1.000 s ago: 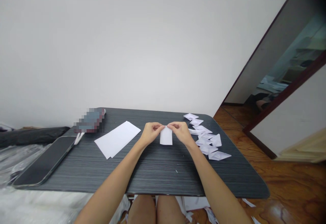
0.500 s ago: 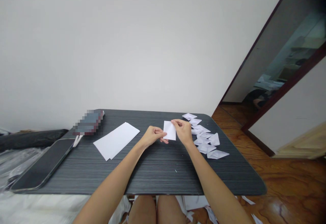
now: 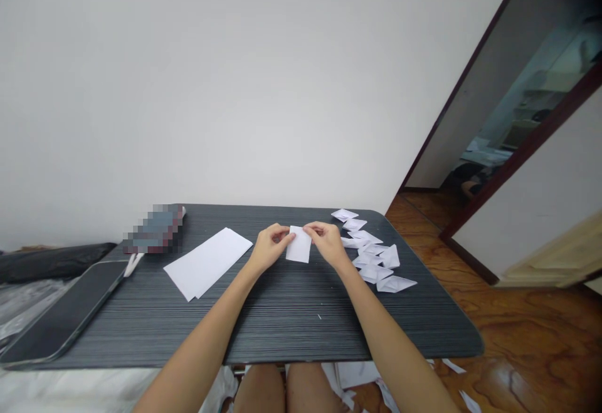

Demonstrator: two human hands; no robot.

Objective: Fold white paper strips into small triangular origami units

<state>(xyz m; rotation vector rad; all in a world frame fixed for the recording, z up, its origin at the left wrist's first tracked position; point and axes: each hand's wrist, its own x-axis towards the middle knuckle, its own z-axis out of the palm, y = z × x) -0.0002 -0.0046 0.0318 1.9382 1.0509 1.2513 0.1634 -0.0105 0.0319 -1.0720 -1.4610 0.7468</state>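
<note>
A small folded piece of white paper (image 3: pixel 298 247) is held up over the dark table between my two hands. My left hand (image 3: pixel 273 245) pinches its upper left edge between thumb and fingers. The upper right corner is pinched by my right hand (image 3: pixel 326 239). Larger sheets of white paper (image 3: pixel 209 262) lie overlapping on the table to the left of my hands. Several folded paper boats (image 3: pixel 374 256) lie in a loose cluster to the right, close to my right forearm.
The dark ridged table (image 3: pixel 277 331) stands against a white wall. At its left lie a blurred-out object (image 3: pixel 155 230) with a white strap and a dark flat panel (image 3: pixel 66 313). Paper scraps (image 3: pixel 454 366) lie on the wooden floor. A doorway opens at the right.
My left hand has shifted from the paper's lower left to its upper left edge. The paper has moved slightly left in view, and the whole view has shifted a little.
</note>
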